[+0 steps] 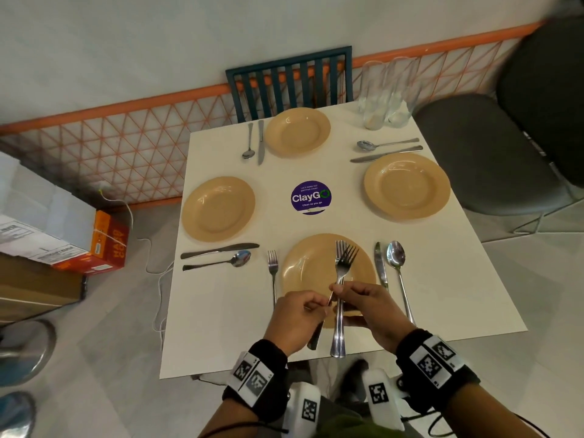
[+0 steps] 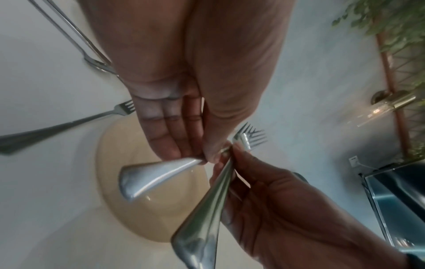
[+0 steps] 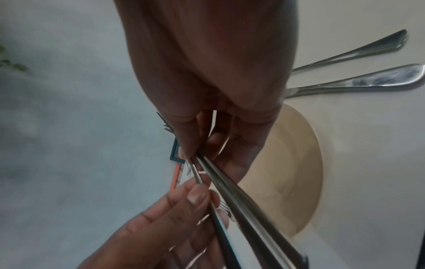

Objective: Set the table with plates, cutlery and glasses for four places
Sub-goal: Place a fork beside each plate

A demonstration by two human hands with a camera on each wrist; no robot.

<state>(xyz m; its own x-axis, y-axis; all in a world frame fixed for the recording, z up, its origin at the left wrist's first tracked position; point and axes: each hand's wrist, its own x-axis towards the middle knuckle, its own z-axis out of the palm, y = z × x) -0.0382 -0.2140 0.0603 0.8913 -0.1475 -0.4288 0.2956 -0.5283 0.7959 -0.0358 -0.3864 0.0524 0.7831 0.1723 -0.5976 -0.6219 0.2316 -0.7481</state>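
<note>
Four tan plates lie on the white table (image 1: pixel 442 279), each with a knife and a spoon beside it. Over the near plate (image 1: pixel 303 267) both hands hold a bunch of forks (image 1: pixel 346 252), tines pointing away. My right hand (image 1: pixel 339 292) grips two of them by the handles (image 3: pixel 241 200). My left hand (image 1: pixel 319 303) pinches a third fork (image 2: pixel 161 172) at its neck, its handle splayed out from the bunch. Another fork (image 1: pixel 272 270) lies on the table left of the near plate. Several tall glasses (image 1: pixel 385 93) stand together at the far right corner.
A purple round sticker (image 1: pixel 311 197) marks the table's middle. A dark blue chair (image 1: pixel 290 80) stands at the far side and a grey chair (image 1: pixel 480 153) at the right. Cardboard boxes (image 1: pixel 63 245) and a white cable (image 1: pixel 151 248) lie on the floor at the left.
</note>
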